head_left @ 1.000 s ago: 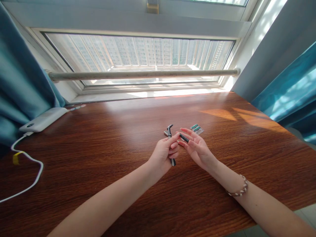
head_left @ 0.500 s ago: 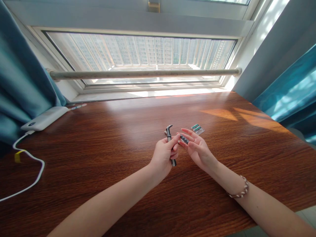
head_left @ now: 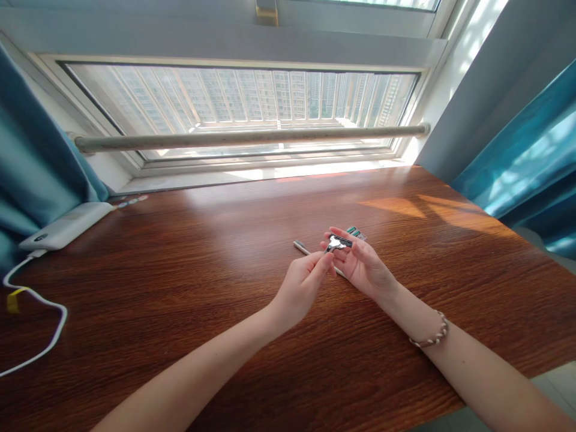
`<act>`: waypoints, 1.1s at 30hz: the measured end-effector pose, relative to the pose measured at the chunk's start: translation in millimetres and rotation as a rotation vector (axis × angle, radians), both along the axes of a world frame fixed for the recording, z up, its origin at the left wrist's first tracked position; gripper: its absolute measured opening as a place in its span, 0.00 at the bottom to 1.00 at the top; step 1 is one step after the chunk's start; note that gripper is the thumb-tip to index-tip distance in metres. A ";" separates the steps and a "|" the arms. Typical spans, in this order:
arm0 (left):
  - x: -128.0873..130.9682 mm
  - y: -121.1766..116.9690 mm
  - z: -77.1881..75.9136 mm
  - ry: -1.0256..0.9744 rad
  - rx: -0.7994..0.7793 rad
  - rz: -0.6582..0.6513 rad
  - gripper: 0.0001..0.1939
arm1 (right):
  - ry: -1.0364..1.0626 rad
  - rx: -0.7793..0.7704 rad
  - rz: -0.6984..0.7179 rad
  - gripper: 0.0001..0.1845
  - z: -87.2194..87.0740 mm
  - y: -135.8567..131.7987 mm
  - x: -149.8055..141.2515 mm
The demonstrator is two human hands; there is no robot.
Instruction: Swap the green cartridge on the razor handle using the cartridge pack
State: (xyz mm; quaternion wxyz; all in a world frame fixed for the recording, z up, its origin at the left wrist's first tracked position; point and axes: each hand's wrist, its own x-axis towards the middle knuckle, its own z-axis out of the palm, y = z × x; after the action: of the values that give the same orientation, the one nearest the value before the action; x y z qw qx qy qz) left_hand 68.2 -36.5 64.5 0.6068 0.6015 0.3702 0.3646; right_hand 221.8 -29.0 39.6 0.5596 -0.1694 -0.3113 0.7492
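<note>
My left hand (head_left: 299, 285) is closed around the handle of a razor (head_left: 333, 244), mostly hidden in the fist. At its top the shiny neck meets a dark razor cartridge (head_left: 345, 241); I cannot tell whether the two are locked together. The fingers of my right hand (head_left: 363, 267) hold the cartridge by its ends, palm turned towards it. Under both hands lies a slim white stick with a grey end (head_left: 301, 246), like a toothbrush, partly covered. Behind the right fingers is a clear pack with green-striped cartridges (head_left: 354, 231), partly hidden.
The wooden table (head_left: 202, 270) reaches to the window sill. At the left lies a white power bank (head_left: 67, 226) with a white cable (head_left: 63, 318). Blue curtains (head_left: 526, 162) hang on both sides, and a horizontal rail (head_left: 252, 138) crosses the window.
The razor handle has tipped from upright towards the right, and its neck has come against the cartridge in my right hand. More of the white stick now shows. The view has shifted slightly.
</note>
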 end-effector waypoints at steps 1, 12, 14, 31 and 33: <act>0.4 -2.3 0.2 0.042 0.032 0.000 0.20 | 0.003 0.005 0.014 0.22 0.8 -0.5 0.2; 2.6 -11.5 -0.9 0.114 0.048 0.011 0.18 | -0.018 0.072 0.046 0.25 4.1 -1.2 3.6; 2.5 -11.8 -0.8 0.130 0.061 0.013 0.18 | -0.028 0.079 0.040 0.26 4.0 -1.1 3.5; 3.3 -12.4 2.6 0.293 0.234 0.059 0.17 | -0.073 0.084 0.018 0.25 4.9 -2.0 2.4; 3.5 -12.4 3.7 0.296 0.235 0.059 0.17 | -0.089 0.083 0.009 0.26 5.0 -2.0 2.2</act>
State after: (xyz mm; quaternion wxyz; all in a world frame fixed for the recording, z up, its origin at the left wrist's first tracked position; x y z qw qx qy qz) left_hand 71.7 -48.9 68.2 0.4602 0.7041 0.4280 0.3305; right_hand 224.0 -31.0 44.6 0.5483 -0.1777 -0.3675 0.7299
